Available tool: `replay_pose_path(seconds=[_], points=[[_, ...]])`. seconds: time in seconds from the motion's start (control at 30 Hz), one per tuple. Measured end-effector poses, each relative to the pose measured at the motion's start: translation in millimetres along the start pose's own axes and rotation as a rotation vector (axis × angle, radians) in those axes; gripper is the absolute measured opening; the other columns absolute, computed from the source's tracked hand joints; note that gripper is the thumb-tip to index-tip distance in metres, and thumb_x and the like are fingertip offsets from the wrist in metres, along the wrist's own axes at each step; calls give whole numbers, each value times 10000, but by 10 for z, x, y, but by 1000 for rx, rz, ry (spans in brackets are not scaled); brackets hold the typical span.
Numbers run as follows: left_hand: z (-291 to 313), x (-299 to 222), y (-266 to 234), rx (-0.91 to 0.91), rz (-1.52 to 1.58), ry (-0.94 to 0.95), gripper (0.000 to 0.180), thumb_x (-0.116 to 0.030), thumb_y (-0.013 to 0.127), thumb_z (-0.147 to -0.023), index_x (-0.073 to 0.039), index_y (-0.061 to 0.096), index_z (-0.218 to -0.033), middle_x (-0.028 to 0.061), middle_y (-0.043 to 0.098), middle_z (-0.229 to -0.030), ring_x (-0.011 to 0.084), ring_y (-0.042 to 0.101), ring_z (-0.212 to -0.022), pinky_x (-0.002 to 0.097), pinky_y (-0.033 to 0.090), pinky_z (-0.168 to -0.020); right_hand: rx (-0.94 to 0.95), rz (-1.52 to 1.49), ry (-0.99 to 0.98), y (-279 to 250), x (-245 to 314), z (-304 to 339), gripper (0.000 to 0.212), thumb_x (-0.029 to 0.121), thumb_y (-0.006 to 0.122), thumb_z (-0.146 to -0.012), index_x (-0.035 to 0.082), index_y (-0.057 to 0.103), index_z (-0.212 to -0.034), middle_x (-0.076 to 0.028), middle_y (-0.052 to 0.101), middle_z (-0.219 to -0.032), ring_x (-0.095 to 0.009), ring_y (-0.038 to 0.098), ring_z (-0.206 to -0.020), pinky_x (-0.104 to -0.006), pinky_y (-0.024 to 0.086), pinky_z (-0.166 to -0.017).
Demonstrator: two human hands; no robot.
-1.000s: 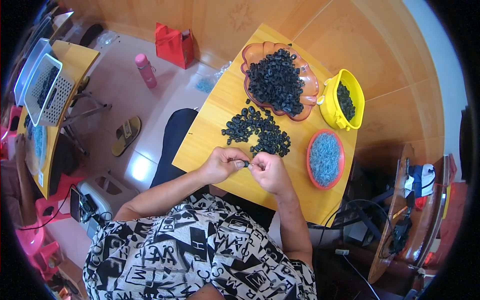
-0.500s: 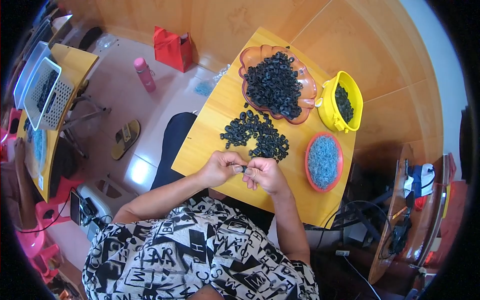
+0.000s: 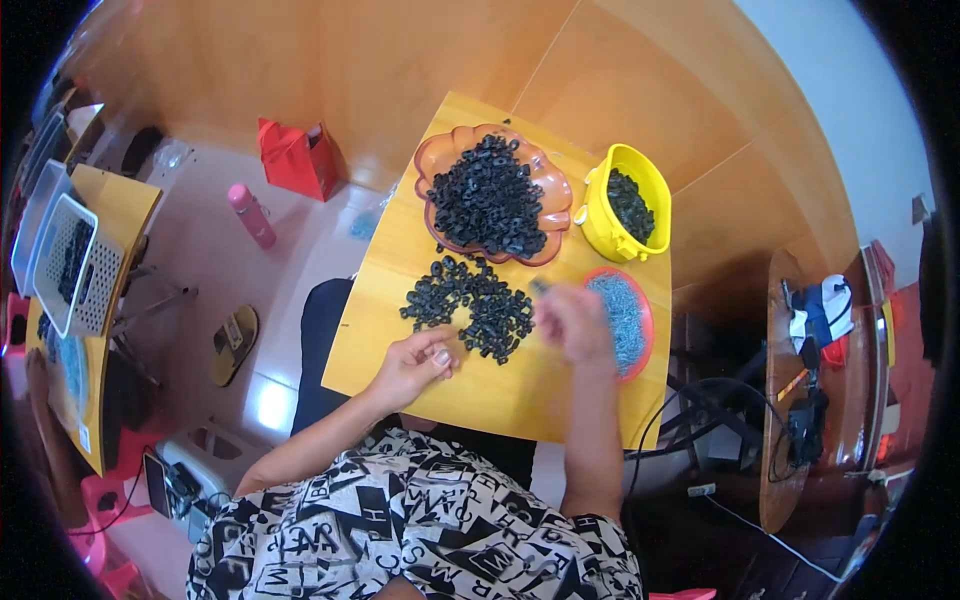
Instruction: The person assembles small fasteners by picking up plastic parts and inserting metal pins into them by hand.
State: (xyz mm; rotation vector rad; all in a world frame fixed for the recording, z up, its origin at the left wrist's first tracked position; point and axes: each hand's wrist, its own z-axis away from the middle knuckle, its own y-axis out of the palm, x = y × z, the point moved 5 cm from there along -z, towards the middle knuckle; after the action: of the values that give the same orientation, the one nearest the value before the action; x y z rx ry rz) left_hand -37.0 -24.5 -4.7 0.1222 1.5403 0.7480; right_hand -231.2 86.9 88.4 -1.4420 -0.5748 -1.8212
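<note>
Loose small black parts (image 3: pixel 490 305) lie in a spread heap on the yellow wooden table (image 3: pixel 380 300). At the heap's near left edge is my left hand (image 3: pixel 412 368), its fingers curled in and the thumb against them; what they hold, if anything, is hidden. Smeared by motion, my right hand (image 3: pixel 575 325) is over the table between the heap and a red oval dish (image 3: pixel 648 340) of thin blue-grey pieces. A small dark part (image 3: pixel 540 287) shows at its fingertips. Beyond the heap, an orange-brown scalloped tray (image 3: pixel 555 215) carries a mound of black parts.
A yellow bucket (image 3: pixel 597 225) with dark pieces stands at the table's far right. Leftward on the floor are a pink bottle (image 3: pixel 252 216), a red bag (image 3: pixel 298 160) and a sandal (image 3: pixel 236 345). Another table at far left bears a white basket (image 3: pixel 100 285); a person's arm is beside it.
My hands, together half a second ago over a small dark part, have separated. The right moved right and away from me; the left went to the heap's edge. The view has shifted.
</note>
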Motion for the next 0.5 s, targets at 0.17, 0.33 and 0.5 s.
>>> replay_pose_path(seconds=[0.17,0.33,0.5], points=[[-1,3,65,72,-43,-30,350,-122,567,-881,43,482,-1178,57,598,-858,97,552,-744,226,468,-692,-388,-345,-202,-1174,490,-469,229,224,544,-884,23,590,-784,-55,595,-630,-103,533,-480,-214,432,-430],[23,-50,45,29,-39,-38,306,-92,569,-875,42,513,-1144,51,597,-840,88,549,-738,217,464,-682,-462,-179,-100,-1260,254,-523,209,203,532,-893,23,591,-803,-50,596,-646,-98,528,-496,-209,427,-446],[33,0,53,17,-136,38,195,-74,562,-874,43,591,-1029,44,594,-803,79,533,-690,211,450,-641,-429,259,-135,-447,-199,64,174,136,543,-848,9,598,-743,-23,556,-588,-72,493,-479,-214,374,-435]])
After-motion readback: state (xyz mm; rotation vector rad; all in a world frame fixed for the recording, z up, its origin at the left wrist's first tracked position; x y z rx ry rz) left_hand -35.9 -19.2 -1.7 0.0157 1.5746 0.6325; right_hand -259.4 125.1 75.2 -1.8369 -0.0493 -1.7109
